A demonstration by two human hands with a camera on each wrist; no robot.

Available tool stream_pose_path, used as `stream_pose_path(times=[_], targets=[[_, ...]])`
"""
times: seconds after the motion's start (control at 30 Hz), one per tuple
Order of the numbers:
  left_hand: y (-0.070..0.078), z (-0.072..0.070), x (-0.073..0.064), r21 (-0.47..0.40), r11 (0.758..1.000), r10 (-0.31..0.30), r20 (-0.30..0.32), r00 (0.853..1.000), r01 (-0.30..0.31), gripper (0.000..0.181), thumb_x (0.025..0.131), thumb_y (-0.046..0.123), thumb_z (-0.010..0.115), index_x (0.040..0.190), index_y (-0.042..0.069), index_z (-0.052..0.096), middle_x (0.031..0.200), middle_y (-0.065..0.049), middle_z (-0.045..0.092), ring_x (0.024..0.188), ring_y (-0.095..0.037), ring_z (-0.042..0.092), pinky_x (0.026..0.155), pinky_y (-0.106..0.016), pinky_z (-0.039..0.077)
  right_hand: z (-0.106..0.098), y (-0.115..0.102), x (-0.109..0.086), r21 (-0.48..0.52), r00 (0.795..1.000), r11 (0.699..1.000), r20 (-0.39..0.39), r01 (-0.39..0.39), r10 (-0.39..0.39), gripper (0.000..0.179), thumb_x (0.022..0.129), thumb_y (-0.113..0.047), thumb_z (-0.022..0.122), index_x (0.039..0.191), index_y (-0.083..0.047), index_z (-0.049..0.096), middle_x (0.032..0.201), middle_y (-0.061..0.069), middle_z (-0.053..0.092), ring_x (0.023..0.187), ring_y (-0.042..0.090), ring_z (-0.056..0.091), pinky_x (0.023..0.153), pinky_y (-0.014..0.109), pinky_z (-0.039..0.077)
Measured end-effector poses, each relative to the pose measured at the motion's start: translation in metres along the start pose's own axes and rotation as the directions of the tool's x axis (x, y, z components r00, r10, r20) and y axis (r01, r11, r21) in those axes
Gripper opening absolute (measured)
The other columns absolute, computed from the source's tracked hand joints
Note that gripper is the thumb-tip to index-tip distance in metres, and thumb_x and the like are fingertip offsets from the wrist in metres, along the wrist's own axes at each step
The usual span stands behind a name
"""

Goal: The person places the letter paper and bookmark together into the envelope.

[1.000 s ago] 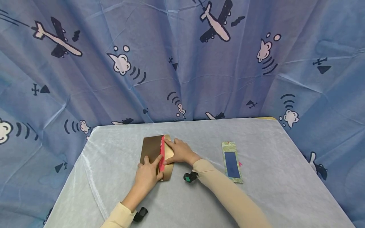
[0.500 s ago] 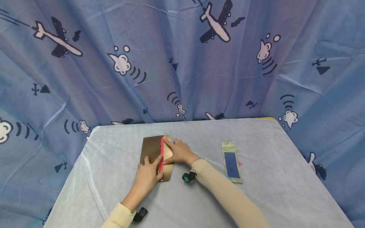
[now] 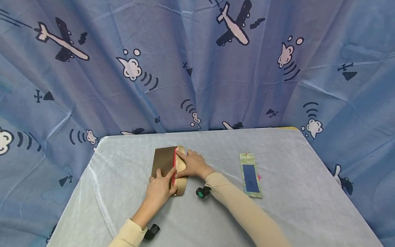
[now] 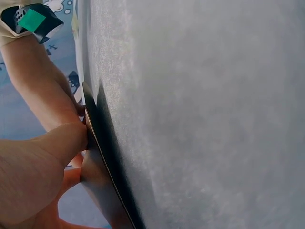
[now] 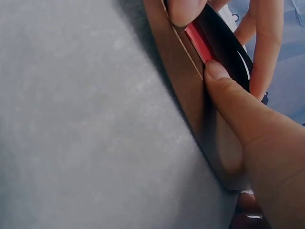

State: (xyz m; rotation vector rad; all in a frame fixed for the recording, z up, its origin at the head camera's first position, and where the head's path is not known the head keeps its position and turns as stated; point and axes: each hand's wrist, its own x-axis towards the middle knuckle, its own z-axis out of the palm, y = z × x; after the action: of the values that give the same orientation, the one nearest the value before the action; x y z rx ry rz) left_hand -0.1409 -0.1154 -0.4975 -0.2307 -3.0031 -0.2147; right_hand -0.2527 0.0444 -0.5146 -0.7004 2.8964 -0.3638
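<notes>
A flat, shiny brown envelope-like case (image 3: 163, 159) with a gold right side (image 3: 181, 187) lies on the table, left of centre. Along its seam shows a narrow red strip (image 5: 198, 40). My left hand (image 3: 157, 188) rests on the brown face with spread fingers. Its index fingertip reaches the red strip, and its thumb (image 4: 69, 138) touches the case's near edge. From the right, my right hand (image 3: 196, 165) holds the gold side between thumb and fingers. In the right wrist view its thumb (image 5: 233, 95) presses close to the red strip. Most of its other fingers are hidden.
A long green-edged card or packet (image 3: 251, 176) with a dark blue panel lies on the right of the table, a small pink bit at its side. Grey-white cloth (image 3: 293, 192) covers the table. Behind hangs a blue curtain (image 3: 197, 79) printed with planes.
The red strip has grown narrower as the gold side shifted left over it. My right hand and forearm have moved slightly left. My left hand stays in place.
</notes>
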Motion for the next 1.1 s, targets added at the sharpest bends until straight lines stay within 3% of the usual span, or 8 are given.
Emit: stream_pose_path(times=[0.23, 0.53, 1.1], targets=[[0.0006, -0.0004, 0.0009, 0.000, 1.000, -0.003, 0.004, 1.000, 0.003, 0.069, 0.079, 0.042, 0.079, 0.142, 0.028, 0.055, 0.114, -0.030, 0.054, 0.065, -0.037, 0.057, 0.047, -0.038, 0.049, -0.0015, -0.0010, -0.0004, -0.015, 1.000, 1.000, -0.022, 0.004, -0.004, 0.114, 0.062, -0.081, 0.071, 0.157, -0.032, 0.028, 0.101, 0.006, 0.053, 0.077, 0.017, 0.046, 0.069, 0.033, 0.039], [0.0016, -0.0001, 0.0012, -0.008, 1.000, -0.005, 0.015, 1.000, 0.005, 0.069, 0.079, 0.041, 0.080, 0.142, 0.028, 0.055, 0.117, -0.031, 0.053, 0.072, -0.045, 0.061, 0.049, -0.041, 0.051, -0.0003, 0.0009, -0.0044, -0.009, 1.000, 1.000, -0.026, 0.017, -0.017, 0.113, 0.062, -0.081, 0.072, 0.155, -0.031, 0.032, 0.097, 0.005, 0.051, 0.076, 0.016, 0.043, 0.067, 0.032, 0.035], [0.0022, -0.0006, -0.0004, 0.011, 1.000, -0.005, 0.014, 1.000, 0.004, 0.069, 0.080, 0.044, 0.079, 0.142, 0.029, 0.055, 0.122, -0.033, 0.054, 0.071, -0.043, 0.061, 0.050, -0.042, 0.052, -0.0033, -0.0063, -0.0062, 0.017, 1.000, 1.000, -0.009, -0.017, 0.017, 0.110, 0.064, -0.079, 0.073, 0.155, -0.034, 0.032, 0.114, 0.011, 0.055, 0.091, 0.022, 0.050, 0.080, 0.042, 0.043]])
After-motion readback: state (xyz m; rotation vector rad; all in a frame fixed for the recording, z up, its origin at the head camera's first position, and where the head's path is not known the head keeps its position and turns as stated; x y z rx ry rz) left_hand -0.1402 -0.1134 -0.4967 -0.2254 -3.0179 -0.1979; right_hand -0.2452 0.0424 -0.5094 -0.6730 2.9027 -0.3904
